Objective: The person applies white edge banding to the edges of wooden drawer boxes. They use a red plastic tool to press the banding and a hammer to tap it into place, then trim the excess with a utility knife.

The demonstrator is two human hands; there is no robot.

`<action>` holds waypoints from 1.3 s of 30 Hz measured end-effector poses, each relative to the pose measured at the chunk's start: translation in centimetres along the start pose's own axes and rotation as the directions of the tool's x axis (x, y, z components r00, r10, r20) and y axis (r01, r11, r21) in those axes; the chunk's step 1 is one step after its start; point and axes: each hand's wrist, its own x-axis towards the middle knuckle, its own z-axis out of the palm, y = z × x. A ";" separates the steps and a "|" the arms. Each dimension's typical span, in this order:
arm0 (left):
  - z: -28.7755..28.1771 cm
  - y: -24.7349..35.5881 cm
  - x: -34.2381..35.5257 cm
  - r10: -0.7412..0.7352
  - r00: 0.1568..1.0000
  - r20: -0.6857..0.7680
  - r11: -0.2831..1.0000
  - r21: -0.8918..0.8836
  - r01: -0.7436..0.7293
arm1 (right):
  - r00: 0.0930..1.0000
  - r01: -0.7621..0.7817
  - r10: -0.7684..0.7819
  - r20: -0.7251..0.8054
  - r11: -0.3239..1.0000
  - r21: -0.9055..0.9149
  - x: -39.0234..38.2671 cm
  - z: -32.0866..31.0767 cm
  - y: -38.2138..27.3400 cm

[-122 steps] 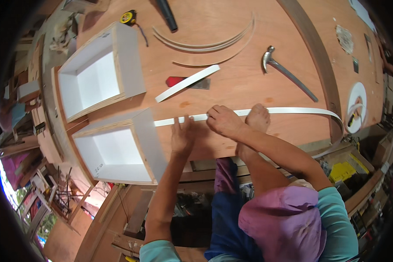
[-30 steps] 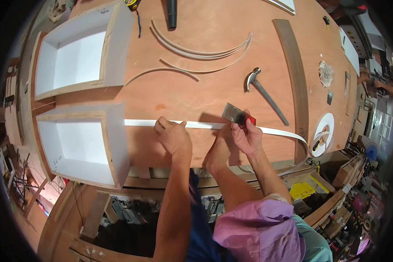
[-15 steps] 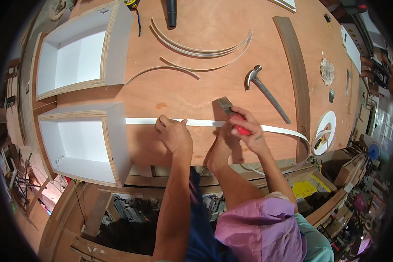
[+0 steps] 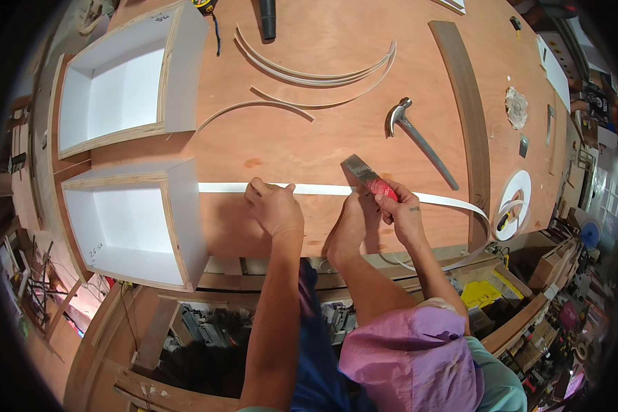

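A thin white edging strip (image 4: 323,189) runs across the plywood tabletop from the near box and curves over toward a roll on the right. My left hand (image 4: 276,206) is closed on the strip, fingertips bent over it; its thumb side touches the strip. A scraper with a broad flat metal blade and red handle (image 4: 383,189) is gripped in my right hand (image 4: 406,209). Its blade (image 4: 357,167) points up and left, just beyond the strip. My bare foot (image 4: 352,223) rests on the table between both hands, toes at the strip.
Two white-lined plywood boxes (image 4: 182,226) stand at the left. A claw hammer (image 4: 419,141), curved loose strips (image 4: 309,77) and a long dark board (image 4: 460,103) lie farther back. The white strip roll (image 4: 520,184) sits at the right table edge.
My right hand has drawn slightly right and turned the scraper, so more of its blade and handle show. My left hand and foot have barely moved.
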 end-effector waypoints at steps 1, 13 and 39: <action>0.2 -0.1 0.0 -0.004 1.000 0.003 1.000 -0.002 0.004 | 1.000 0.001 -0.001 0.008 0.998 -0.058 -0.4 0.5 -0.4; 0.1 -0.3 0.0 0.000 1.000 -0.016 0.999 -0.049 -0.001 | 0.806 0.548 -0.519 0.284 0.474 -0.689 -3.1 6.1 -0.7; 0.2 0.0 0.0 -0.016 1.000 -0.017 0.999 -0.046 0.015 | 0.769 0.595 -0.494 0.405 0.323 -0.736 -1.7 8.5 -0.5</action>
